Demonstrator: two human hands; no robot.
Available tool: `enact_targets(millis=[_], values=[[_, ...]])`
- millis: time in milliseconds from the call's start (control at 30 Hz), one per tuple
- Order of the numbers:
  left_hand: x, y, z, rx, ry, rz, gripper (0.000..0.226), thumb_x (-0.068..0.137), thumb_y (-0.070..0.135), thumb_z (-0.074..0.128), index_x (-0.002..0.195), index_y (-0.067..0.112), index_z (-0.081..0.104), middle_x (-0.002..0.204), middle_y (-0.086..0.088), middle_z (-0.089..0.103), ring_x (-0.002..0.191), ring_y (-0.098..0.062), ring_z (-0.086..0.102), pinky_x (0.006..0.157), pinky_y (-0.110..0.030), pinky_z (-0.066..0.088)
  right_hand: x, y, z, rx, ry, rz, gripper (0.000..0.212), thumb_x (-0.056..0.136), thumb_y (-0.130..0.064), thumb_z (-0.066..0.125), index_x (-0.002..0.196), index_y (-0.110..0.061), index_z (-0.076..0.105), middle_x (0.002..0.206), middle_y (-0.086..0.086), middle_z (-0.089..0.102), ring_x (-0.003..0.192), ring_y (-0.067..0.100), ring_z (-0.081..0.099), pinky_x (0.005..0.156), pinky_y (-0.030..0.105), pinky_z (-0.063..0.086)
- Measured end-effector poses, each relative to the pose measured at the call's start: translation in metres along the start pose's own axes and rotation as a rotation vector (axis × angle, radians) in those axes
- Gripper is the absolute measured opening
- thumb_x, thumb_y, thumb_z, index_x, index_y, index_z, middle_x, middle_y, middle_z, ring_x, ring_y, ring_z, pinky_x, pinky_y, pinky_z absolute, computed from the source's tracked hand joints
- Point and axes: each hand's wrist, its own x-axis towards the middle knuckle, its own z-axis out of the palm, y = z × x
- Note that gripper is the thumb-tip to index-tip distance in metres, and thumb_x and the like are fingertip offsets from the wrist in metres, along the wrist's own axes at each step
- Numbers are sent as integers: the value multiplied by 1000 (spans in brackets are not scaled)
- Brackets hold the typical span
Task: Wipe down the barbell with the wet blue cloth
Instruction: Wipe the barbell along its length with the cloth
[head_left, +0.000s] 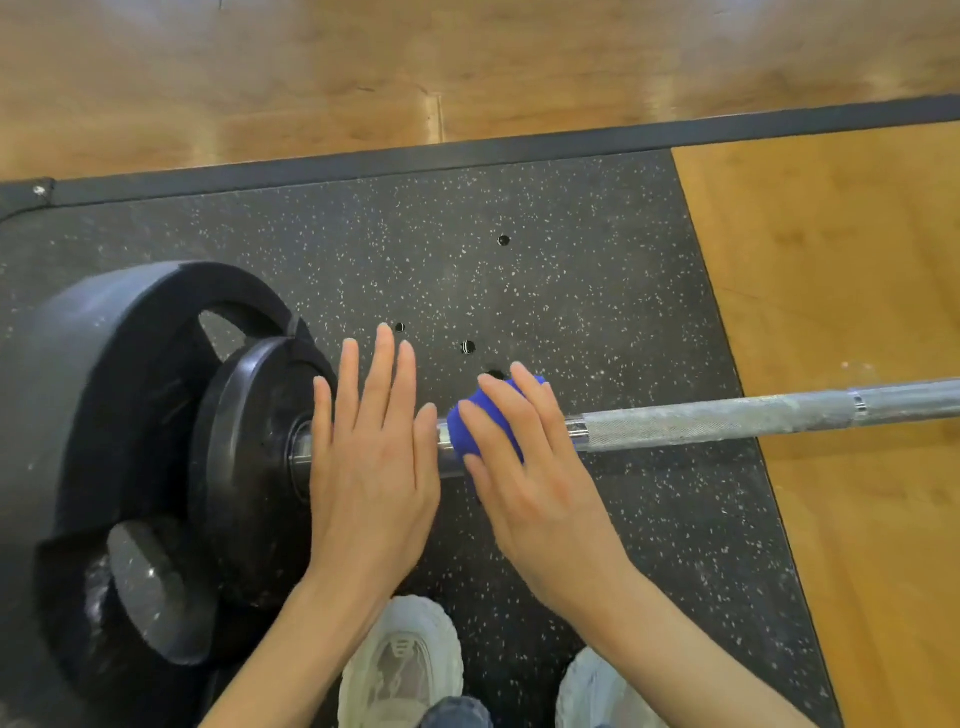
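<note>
The steel barbell (727, 418) lies across a speckled black rubber mat, its shaft running to the right edge. Black weight plates (130, 415) are loaded on its left end. The blue cloth (480, 415) is draped over the bar just right of the plates. My right hand (524, 467) lies over the cloth with fingers nearly straight, pressing it onto the bar. My left hand (371, 447) rests flat, fingers straight, on the bar between the inner plate and the cloth. The bar under both hands is hidden.
The rubber mat (571, 260) has a dark frame (467, 150) at the back and several small holes. Wooden floor (857, 286) lies to the right and behind. My two white shoes (400, 670) stand at the bottom edge.
</note>
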Motion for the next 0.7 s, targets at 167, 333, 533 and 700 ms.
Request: enact_targets(millis=[167,333,533,700], values=[[-8,1,6,36,-18,-15,54,107,30,22,143,8,56,151,-7,52,147,-27,39,122,-41,19,-14,-5,-6,61,-31,6,37,108,-15,38,134,1,58,146,20,49,145,41,35,118,50,34],[-17,3,4,15,5,5,52,107,27,25,139,6,60,145,-9,58,141,-27,48,119,-41,23,8,-2,-19,170,-175,87,40,105,-32,38,124,-9,64,134,11,58,132,34,49,116,39,33],[-34,4,3,0,-9,11,55,108,29,20,146,5,51,157,-9,43,150,-27,32,123,-42,17,-12,-20,-30,27,-111,32,28,102,-18,43,119,-1,58,125,14,52,123,35,47,111,47,38],[-45,4,4,4,-13,33,53,107,27,25,149,4,47,160,-9,39,152,-28,27,123,-43,17,17,-13,-30,179,-305,251,31,105,-28,40,98,-10,63,101,4,59,98,26,52,93,39,45]])
